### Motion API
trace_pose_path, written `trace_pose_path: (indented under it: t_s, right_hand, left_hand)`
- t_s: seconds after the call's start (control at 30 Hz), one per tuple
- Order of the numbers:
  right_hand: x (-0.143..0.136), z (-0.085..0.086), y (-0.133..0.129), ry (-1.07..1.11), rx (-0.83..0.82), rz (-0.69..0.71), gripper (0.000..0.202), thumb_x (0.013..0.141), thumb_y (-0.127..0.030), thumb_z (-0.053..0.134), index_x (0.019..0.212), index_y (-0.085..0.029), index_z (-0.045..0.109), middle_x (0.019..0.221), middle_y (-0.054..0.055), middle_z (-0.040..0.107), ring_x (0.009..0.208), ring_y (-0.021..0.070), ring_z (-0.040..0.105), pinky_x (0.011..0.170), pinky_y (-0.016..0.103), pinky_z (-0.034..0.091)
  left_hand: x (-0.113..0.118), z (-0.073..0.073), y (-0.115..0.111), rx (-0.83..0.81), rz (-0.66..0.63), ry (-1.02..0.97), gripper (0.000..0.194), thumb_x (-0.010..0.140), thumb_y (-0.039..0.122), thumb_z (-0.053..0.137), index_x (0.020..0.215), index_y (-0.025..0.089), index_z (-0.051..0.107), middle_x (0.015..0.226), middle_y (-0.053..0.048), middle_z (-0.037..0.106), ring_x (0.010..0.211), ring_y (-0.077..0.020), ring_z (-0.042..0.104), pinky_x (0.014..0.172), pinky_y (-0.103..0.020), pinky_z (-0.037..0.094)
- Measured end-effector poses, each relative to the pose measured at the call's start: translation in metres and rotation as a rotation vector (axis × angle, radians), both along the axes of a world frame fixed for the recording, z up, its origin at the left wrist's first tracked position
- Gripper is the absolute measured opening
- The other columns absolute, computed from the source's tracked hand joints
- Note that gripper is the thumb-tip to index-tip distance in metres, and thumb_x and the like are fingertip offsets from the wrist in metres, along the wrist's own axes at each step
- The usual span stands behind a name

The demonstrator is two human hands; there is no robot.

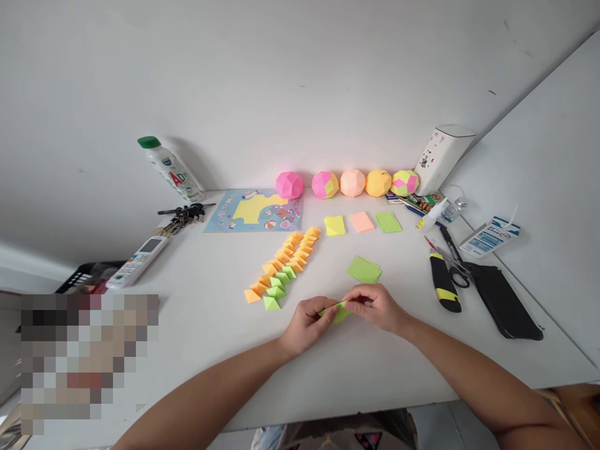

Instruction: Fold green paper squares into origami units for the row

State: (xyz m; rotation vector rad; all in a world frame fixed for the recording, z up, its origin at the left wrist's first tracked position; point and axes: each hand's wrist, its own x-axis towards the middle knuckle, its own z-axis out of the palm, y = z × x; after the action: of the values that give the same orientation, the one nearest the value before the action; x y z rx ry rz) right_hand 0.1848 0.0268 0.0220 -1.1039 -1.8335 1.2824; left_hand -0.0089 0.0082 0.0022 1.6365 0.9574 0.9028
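Observation:
Near the front middle of the white table, my left hand (pixel 309 322) and my right hand (pixel 377 306) pinch one green paper piece (pixel 343 312) between them, fingers closed on its two sides. Just behind my right hand lies a loose stack of green paper (pixel 364 269). To the left, folded orange units (pixel 284 253) and green folded units (pixel 276 291) stand in slanting rows. Small stacks of yellow paper (pixel 334 225), peach paper (pixel 362 222) and green paper (pixel 389 222) lie farther back.
Several paper balls (pixel 352 183) line the wall beside a picture board (pixel 229 212). A white bottle (pixel 171 169), keys (pixel 185 217) and a remote (pixel 137 262) are at left. At right are a glue bottle (pixel 431 215), a cutter (pixel 444 281), scissors (pixel 459 276) and a black pouch (pixel 504 300).

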Motion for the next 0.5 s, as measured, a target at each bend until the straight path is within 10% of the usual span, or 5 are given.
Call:
trace_pose_path:
  t_s: [0.5]
  right_hand:
    - [-0.0004, 0.0069, -0.0009, -0.047, 0.116, 0.043, 0.024, 0.085, -0.034, 0.052, 0.071, -0.016, 0.062, 0.064, 0.002, 0.057, 0.057, 0.0123, 0.046, 0.051, 0.024, 0.039]
  left_hand:
    - [0.0002, -0.0007, 0.0000, 0.028, -0.015, 0.034, 0.032, 0.087, 0.036, 0.046, 0.092, 0.014, 0.069, 0.067, -0.005, 0.061, 0.061, -0.0129, 0.051, 0.057, -0.023, 0.041]
